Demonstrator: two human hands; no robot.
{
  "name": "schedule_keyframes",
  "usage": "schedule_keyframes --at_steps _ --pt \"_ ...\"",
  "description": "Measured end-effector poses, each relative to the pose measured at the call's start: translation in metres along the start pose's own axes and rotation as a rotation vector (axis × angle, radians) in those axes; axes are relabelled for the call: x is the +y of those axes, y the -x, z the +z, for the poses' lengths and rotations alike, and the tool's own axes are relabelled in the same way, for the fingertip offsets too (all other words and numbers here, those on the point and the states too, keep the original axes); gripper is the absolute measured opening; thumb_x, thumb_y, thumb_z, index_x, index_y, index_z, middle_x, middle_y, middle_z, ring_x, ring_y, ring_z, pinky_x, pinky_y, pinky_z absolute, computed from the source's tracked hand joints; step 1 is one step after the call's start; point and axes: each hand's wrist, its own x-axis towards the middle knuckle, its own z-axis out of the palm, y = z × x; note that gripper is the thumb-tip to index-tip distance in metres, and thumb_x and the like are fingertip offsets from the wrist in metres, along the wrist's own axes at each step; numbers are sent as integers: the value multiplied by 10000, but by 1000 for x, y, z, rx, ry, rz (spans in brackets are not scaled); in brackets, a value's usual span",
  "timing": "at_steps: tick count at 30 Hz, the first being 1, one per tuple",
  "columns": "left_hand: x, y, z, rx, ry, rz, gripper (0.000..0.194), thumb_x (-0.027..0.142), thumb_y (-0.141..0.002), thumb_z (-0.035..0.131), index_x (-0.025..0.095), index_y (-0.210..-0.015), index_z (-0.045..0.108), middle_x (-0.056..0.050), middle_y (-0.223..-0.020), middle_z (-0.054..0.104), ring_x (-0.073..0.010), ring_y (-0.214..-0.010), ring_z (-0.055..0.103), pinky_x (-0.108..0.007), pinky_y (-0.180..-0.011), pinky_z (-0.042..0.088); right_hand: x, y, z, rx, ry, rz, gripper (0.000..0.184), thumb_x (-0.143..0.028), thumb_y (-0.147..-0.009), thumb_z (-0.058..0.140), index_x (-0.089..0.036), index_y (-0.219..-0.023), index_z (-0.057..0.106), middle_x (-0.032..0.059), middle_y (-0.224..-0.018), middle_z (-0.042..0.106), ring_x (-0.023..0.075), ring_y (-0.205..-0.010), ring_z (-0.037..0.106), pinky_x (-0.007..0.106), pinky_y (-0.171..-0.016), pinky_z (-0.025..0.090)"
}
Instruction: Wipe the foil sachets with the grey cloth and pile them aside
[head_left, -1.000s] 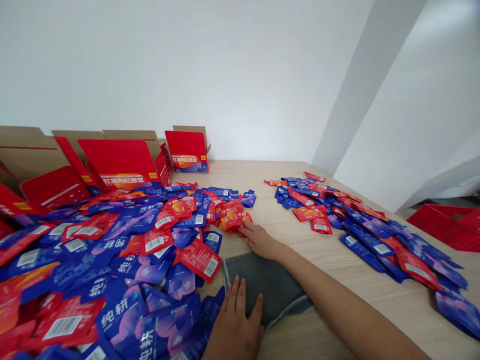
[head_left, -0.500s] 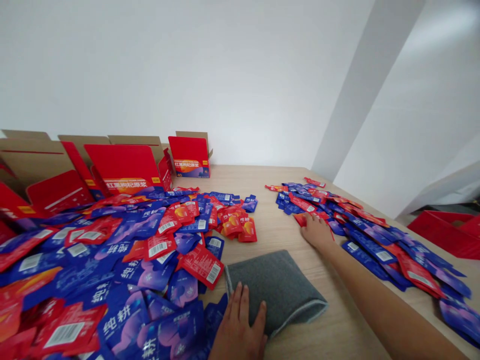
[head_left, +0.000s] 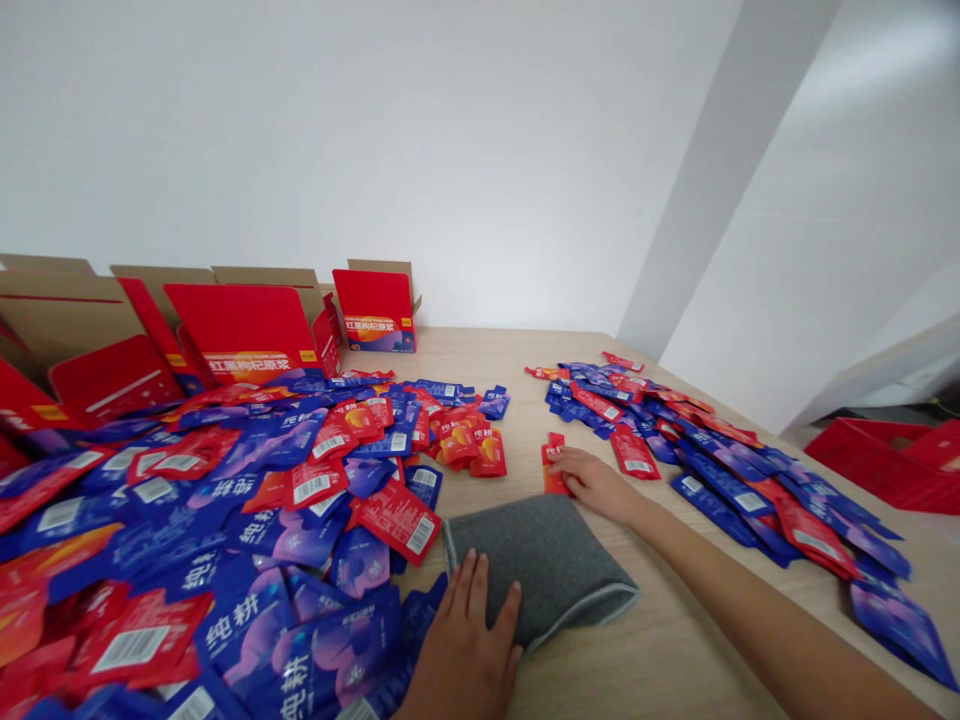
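Note:
A grey felt pouch [head_left: 551, 560] lies flat on the table, its open edge towards the lower right. My left hand [head_left: 469, 640] rests on its left part, fingers stretched out and apart. Just beyond the pouch, my right hand [head_left: 592, 482] has its fingers closed on a small red sachet [head_left: 553, 462], whose upper end sticks out past the fingertips. To the right of that hand lies another red sachet [head_left: 634, 452], at the near edge of a long pile of blue and red sachets [head_left: 720, 465].
A large heap of blue and red sachets [head_left: 247, 530] covers the left side of the wooden table [head_left: 487, 350]. Open red cartons [head_left: 240, 330] stand behind it, with a smaller red carton [head_left: 375, 308] beside them. At far right sits a red box [head_left: 877, 465].
My right hand has moved left from the right-hand pile, bringing a red sachet with it. My left hand stays on the felt pouch.

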Motion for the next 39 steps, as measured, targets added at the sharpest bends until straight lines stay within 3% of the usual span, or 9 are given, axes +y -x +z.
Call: schedule_keyframes --at_steps 4,7,11,16,19,29,34,37,39 --pt "1 2 -2 -45 52 -43 495 300 -764 664 236 -1247 570 -202 -1267 554 -380 -1162 512 -466 -868 506 -18 -9 6 118 69 323 524 -348 -785 575 -66 -1226 550 221 -1263 530 317 -1191 464 427 -1000 355" --pt "4 4 -6 -89 108 -95 432 410 -845 578 246 -1244 580 -208 -1275 544 -383 -1178 494 -480 -885 491 -12 -18 12 133 -42 518 690 -275 -724 618 -83 -1354 410 192 -1174 567 291 -1086 530 401 -952 385" --pt "6 5 -14 -193 194 -107 537 558 -862 481 222 -1273 561 -253 -1297 495 -423 -1194 448 -529 -904 459 4 -23 25 353 -267 633 698 -177 -603 625 -117 -1284 485 157 -1180 548 281 -1101 506 421 -978 360" --pt "3 2 -20 -282 272 -144 591 570 -864 470 228 -1346 470 -241 -1391 381 -412 -1278 327 -542 -969 395 9 -15 31 715 -839 750 611 -182 -532 591 -187 -1143 576 107 -1213 539 255 -1049 535 412 -848 470" --pt "2 0 -17 -278 267 -223 516 495 -890 482 260 -1349 463 -207 -1423 356 -380 -1305 311 -521 -997 374 -1 -10 20 807 -1190 760 528 -170 -493 621 -214 -1020 614 66 -1109 605 214 -953 585 353 -765 509" --pt "6 -1 1 -121 102 -222 522 301 -824 576 254 -1335 482 -166 -1410 417 -380 -1280 379 -516 -942 435 -87 6 -24 421 -1419 441 537 -180 -596 660 -254 -1120 569 75 -1319 539 263 -1183 520 445 -930 483" --pt "5 4 5 -94 12 -186 584 309 -815 540 23 -1317 453 -256 -1382 408 -362 -1274 394 -464 -971 428 -102 10 -28 228 -1439 333 540 -184 -653 615 -224 -1187 545 92 -1289 570 249 -1142 562 426 -917 492" --pt "5 6 5 -83 -21 -174 607 321 -803 543 -41 -1283 459 -295 -1367 398 -382 -1265 395 -464 -969 430 -102 9 -12 88 -1273 319 494 -207 -692 565 -188 -1185 539 114 -1196 622 253 -1080 598 438 -878 506" --pt "4 6 5 -89 -17 -172 615 312 -796 550 -51 -1283 453 -306 -1373 380 -395 -1269 381 -472 -971 426 -104 8 1 151 -932 287 467 -212 -714 553 -179 -1180 539 125 -1197 610 268 -1114 565 476 -925 466"
